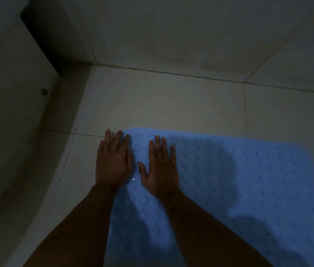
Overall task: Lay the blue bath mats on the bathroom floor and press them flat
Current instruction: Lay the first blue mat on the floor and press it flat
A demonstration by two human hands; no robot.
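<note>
Blue bath mat spread on the tiled floor, bubbled and perforated surface up, far left corner rounded and lying near a grout line; right and near parts running out of view. Only one mat in sight. Right hand flat on the mat just inside that far left corner, palm down, fingers extended and slightly spread, gripping nothing. Left hand alongside, also palm down with fingers straight, straddling the mat's left edge: inner fingers over the blue, outer fingers on bare tile. Small wet glints between the two hands. To the left, a pale curved fixture with a small round fitting, well apart from the mat; beyond, the wall tiles meeting the floor.

Judged stage: pressing the corner down. Likely trouble from here: a damp floor letting the mat slide under sideways pressure, shifting it askew; uneven pressing leaving a ripple or lifted edge elsewhere; dim light hiding any bump not yet flattened.
</note>
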